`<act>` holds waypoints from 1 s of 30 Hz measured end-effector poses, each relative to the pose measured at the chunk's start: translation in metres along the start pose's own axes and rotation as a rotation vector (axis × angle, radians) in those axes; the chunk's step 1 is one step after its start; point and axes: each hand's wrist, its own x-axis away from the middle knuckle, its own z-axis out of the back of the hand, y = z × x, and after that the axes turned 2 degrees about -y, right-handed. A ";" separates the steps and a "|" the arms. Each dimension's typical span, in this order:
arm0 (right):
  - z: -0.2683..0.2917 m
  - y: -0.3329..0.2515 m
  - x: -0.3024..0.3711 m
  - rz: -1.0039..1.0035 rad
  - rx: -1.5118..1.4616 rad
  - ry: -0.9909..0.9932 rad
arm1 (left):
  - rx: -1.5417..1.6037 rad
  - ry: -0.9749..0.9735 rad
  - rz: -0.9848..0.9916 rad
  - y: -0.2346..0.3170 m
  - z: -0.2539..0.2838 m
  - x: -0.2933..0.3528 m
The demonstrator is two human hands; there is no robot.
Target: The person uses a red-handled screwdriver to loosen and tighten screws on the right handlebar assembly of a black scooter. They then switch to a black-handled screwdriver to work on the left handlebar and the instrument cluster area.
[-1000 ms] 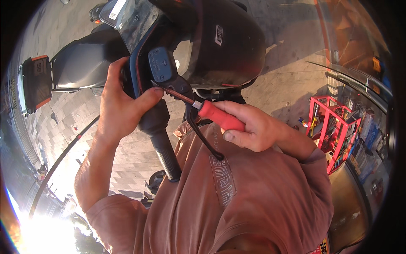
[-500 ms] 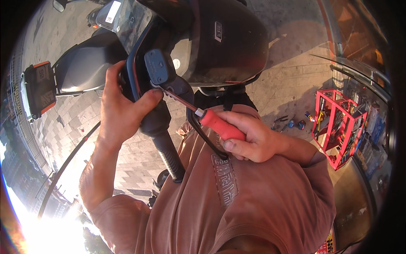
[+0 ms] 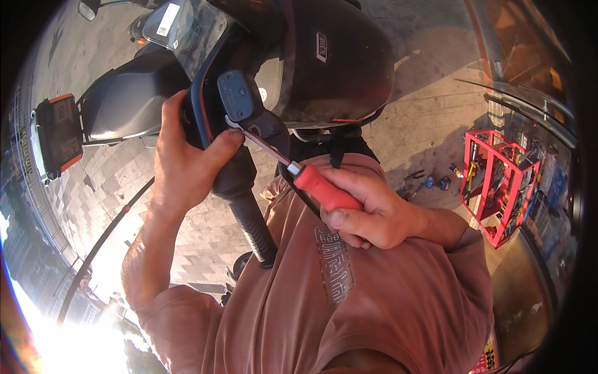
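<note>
My right hand (image 3: 377, 212) is closed round the red handle of a screwdriver (image 3: 327, 189), held in front of my shirt. Its metal shaft slants up and left to the handlebar, where the tip meets a small pale edge beneath the blue-grey brake fluid reservoir (image 3: 237, 96). My left hand (image 3: 187, 159) wraps round the dark handlebar housing (image 3: 198, 112) of a scooter, its thumb pressed close by the screwdriver's tip. Below that hand the black ribbed grip (image 3: 252, 230) points down toward my body. A black brake lever (image 3: 309, 204) runs partly behind the screwdriver and right hand.
The scooter's dark body (image 3: 336, 62) fills the top middle, with its seat (image 3: 134, 96) to the left. At the right stands a red tool rack (image 3: 498, 181). Several tools, among them pliers (image 3: 414, 176), lie on the paving (image 3: 430, 115). A dark cable (image 3: 106, 240) curves at left.
The handlebar, reservoir and my left hand have shifted slightly right in view. The screwdriver stays in my right hand with its tip at the same spot, and the lever is now more covered.
</note>
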 end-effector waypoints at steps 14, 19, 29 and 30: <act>0.008 0.007 -0.009 0.289 0.400 0.086 | 0.004 -0.014 -0.007 0.003 0.001 0.001; 0.029 -0.022 0.000 -0.045 0.277 -0.029 | -0.028 -0.012 0.023 0.007 0.002 0.001; 0.063 -0.032 -0.033 0.179 0.595 -0.139 | 0.012 0.013 0.076 0.010 -0.001 0.003; 0.064 -0.029 -0.034 0.281 0.669 -0.134 | 0.018 0.007 0.070 0.011 -0.001 0.004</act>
